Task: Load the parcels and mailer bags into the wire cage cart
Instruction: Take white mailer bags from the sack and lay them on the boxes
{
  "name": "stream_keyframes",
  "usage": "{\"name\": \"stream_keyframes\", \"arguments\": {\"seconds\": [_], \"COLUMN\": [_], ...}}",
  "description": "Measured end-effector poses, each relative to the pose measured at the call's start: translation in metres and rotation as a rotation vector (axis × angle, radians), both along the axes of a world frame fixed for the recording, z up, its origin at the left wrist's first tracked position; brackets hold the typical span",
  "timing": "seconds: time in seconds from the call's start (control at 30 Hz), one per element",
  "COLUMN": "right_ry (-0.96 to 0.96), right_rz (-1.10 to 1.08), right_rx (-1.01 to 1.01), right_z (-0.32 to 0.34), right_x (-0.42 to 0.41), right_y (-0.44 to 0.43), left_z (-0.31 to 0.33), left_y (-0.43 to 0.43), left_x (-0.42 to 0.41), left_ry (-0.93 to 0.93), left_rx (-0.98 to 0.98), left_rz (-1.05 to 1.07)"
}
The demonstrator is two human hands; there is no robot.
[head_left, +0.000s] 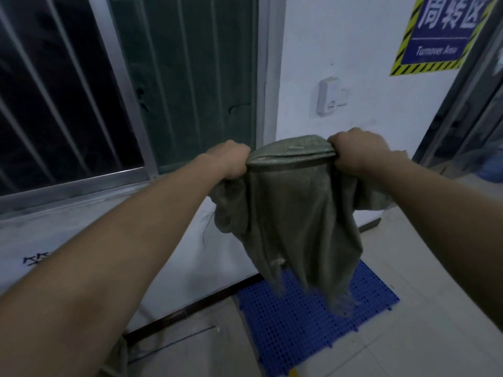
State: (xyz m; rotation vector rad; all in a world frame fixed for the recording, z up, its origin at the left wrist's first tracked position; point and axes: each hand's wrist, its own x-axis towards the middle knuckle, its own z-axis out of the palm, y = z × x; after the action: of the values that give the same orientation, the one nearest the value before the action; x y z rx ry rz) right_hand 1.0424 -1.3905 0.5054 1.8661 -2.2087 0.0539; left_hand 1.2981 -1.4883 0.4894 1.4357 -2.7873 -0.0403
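Note:
A limp grey-green woven sack (294,213) hangs in the air in front of me, its frayed lower end dangling over a blue pallet. My left hand (231,159) is shut on the sack's left upper edge and my right hand (356,151) is shut on its right upper edge, both arms stretched forward. The sack looks empty and slack. No wire cage cart, parcel or mailer bag is in view.
A blue plastic grid pallet (313,322) lies on the tiled floor (408,336) below the sack. A barred window (81,91) fills the left, with a white wall (340,50) behind. A blue sign with a striped border (441,31) hangs at the upper right. A metal frame (468,104) stands at the right edge.

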Motion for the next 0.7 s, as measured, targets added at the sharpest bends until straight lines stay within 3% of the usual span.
{"name": "stream_keyframes", "arguments": {"seconds": [0.2,0.4,0.57,0.7], "right_ry": [0.023,-0.005,-0.028,-0.016], "right_rz": [0.017,0.062,0.117,0.187], "right_rx": [0.014,0.044,0.099,0.166], "right_z": [-0.011,-0.032,-0.063,-0.101], "right_x": [0.009,0.026,0.050,0.067], "right_y": [-0.032,-0.059,-0.080,-0.095], "left_z": [0.002,-0.003,-0.023,-0.056], "left_y": [-0.030,-0.048,-0.050,-0.052], "left_x": [0.017,0.021,0.040,0.057], "left_ry": [-0.041,-0.207,-0.349,-0.479], "left_rx": [0.026,-0.004,0.093,0.293], "left_rz": [-0.006,0.116,0.228,0.294]}}
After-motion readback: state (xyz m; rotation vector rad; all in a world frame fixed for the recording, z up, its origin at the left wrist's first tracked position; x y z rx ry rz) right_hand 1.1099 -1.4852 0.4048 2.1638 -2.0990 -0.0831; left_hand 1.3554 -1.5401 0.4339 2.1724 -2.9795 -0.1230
